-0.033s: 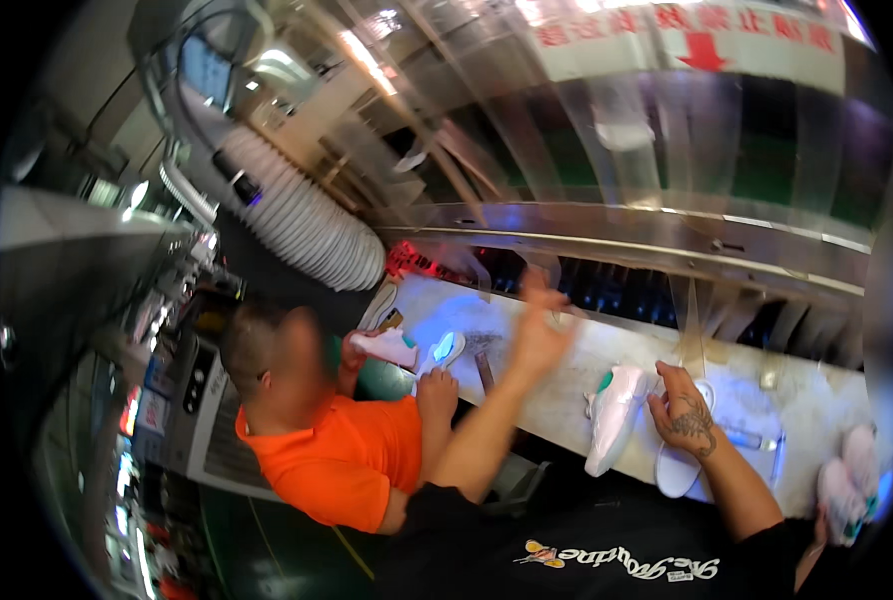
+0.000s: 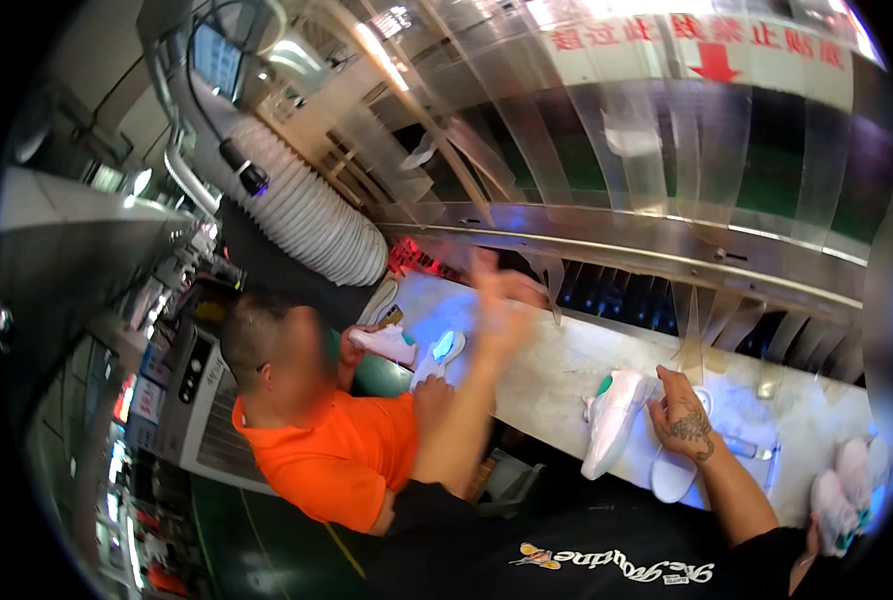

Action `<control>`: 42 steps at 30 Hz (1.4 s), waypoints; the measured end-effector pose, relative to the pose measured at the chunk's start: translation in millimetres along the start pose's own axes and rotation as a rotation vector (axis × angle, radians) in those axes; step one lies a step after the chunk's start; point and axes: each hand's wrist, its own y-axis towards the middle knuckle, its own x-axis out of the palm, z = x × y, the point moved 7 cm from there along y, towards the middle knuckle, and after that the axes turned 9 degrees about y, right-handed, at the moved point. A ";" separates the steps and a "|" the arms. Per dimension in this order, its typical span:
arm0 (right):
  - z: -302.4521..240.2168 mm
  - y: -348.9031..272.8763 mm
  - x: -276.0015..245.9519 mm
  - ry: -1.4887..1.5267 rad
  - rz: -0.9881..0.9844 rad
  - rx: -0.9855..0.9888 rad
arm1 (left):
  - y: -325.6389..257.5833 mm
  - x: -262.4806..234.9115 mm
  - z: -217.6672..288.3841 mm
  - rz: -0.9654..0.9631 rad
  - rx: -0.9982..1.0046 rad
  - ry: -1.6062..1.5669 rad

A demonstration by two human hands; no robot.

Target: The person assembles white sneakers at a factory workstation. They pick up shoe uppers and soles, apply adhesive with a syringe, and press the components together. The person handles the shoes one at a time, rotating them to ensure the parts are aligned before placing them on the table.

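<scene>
My left hand (image 2: 502,310) is raised over the worktable, touching nothing that I can see. Motion blurs it, but its fingers look spread. On the right, my right hand (image 2: 682,415) hovers over or rests on a white shoe sole (image 2: 675,478), covering its middle. Its thumb and fingers stand apart; whether it touches the sole I cannot tell. Just left of that hand lies a pinkish-white shoe (image 2: 612,425) with a green patch at its far end. A slim pale tool (image 2: 747,447) lies to the right of the sole.
At left, a person in an orange shirt (image 2: 332,450) handles a white shoe (image 2: 387,345) and a sole (image 2: 439,362) under blue light. More shoes (image 2: 842,490) are at the far right, near another hand. Clear strips (image 2: 627,130) hang above a metal rail (image 2: 607,240) behind the worktable (image 2: 547,370).
My left hand has swung left over the worktable, and its forearm has shifted left too. My right hand stays almost in place. The pair of shoes at far right has moved slightly.
</scene>
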 end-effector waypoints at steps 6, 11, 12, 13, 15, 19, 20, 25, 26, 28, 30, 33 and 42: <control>0.5 34.2 10.2 -0.172 -0.007 -0.164 | 125.0 -313.1 43.7 0.675 -0.038 0.021; -4.8 41.3 23.1 -0.249 -0.217 -0.097 | 130.8 -367.6 55.2 0.670 -0.363 -0.157; -11.2 37.8 22.2 -0.264 -0.267 -0.059 | 122.7 -364.4 52.3 0.664 -0.376 -0.151; -20.0 39.3 25.3 -0.273 -0.322 -0.032 | 117.7 -366.6 57.4 0.664 -0.382 -0.135; -24.6 42.2 31.6 -0.284 -0.272 -0.075 | 115.0 -370.2 69.2 0.663 -0.402 -0.115; -10.6 42.7 35.6 -0.422 -0.254 -0.096 | 119.8 -345.8 57.1 0.525 -0.278 -0.074; -0.4 39.6 40.5 -0.454 -0.266 -0.084 | 122.8 -329.9 55.8 0.430 -0.227 -0.047; -7.6 16.0 37.5 -0.740 -0.224 -0.103 | 48.8 -94.3 99.3 -0.311 0.102 0.199; -18.5 9.4 36.3 -0.733 -0.142 -0.172 | 15.0 -55.8 104.7 -0.453 0.238 0.257; -23.8 -3.6 30.1 -0.759 -0.057 -0.195 | -54.2 17.4 105.5 -0.689 0.377 0.236; -32.4 -13.2 14.9 -0.620 0.025 -0.202 | -99.8 66.7 110.6 -0.866 0.397 0.265; -37.1 -29.7 8.4 -0.621 0.132 -0.203 | -137.7 114.2 108.1 -1.013 0.381 0.427; -44.8 -55.1 -15.6 -0.394 0.315 -0.201 | -145.2 140.4 97.8 -1.097 0.432 0.476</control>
